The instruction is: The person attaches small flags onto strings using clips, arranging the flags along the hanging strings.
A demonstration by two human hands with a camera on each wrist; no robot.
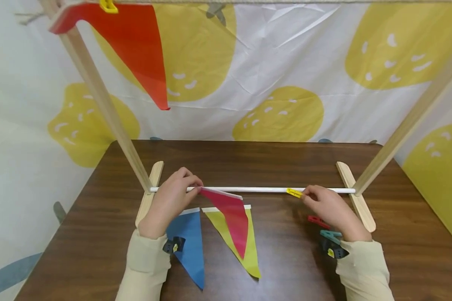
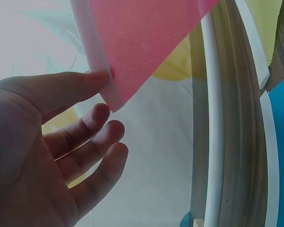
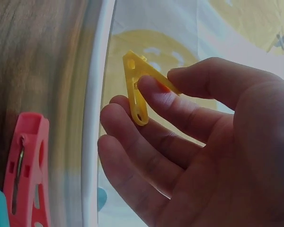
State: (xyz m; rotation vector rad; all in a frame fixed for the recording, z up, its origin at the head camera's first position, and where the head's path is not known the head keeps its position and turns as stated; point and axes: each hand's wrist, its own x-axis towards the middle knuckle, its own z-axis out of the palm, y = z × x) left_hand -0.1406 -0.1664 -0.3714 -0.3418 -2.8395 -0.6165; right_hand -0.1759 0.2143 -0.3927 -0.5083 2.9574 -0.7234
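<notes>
My left hand [image 1: 175,196] pinches a pink triangular pennant [image 1: 229,209] by one end of its white top band, thumb against fingertip in the left wrist view. The pennant hangs tip down over a yellow-green pennant [image 1: 253,251] on the table. Below my left wrist lies a blue pennant [image 1: 191,246], partly hidden by the arm. My right hand [image 1: 329,207] holds a yellow clothespin [image 3: 135,85] between thumb and fingers. Near that hand, a red clothespin [image 1: 318,221] and a teal clothespin [image 1: 329,236] rest on the table.
A wooden frame has a left post [image 1: 101,104], a right post [image 1: 410,129] and a white crossbar [image 1: 256,190] low between them. From the cord [image 1: 286,2] on top hangs a red pennant [image 1: 139,42], held by another yellow clothespin [image 1: 108,6]. Lemon-print cloth stands behind the table.
</notes>
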